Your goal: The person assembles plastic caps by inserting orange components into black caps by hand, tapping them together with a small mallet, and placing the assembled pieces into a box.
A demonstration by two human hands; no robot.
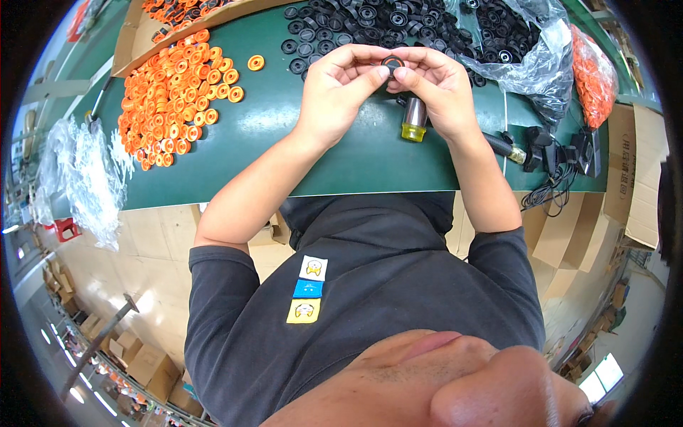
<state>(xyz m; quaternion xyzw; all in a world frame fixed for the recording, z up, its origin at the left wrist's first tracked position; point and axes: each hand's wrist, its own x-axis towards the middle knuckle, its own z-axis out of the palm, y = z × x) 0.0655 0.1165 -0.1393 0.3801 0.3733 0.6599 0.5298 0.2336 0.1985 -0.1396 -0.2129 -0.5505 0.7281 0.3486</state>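
Note:
Both my hands meet above the far middle of the green table. Between their fingertips is a small round black part [392,62] with a thin orange ring showing. My left hand [334,89] pinches it from the left with thumb and fingers. From the other side my right hand [442,87] grips the same part, thumb against its rim. Just below the right hand lies a dark cylinder with a yellow end [414,121], like a soft-faced mallet head. Loose black round parts [363,27] spread behind my hands; orange round parts [174,96] are heaped to the left.
One orange piece [256,62] lies apart from its heap. A cardboard tray [128,43] holds more parts at the far left. On the right are a clear plastic bag [548,78], a bag of orange parts [594,75], and black adapters with coiled cable [551,178]. Crumpled plastic [89,178] hangs over the left edge.

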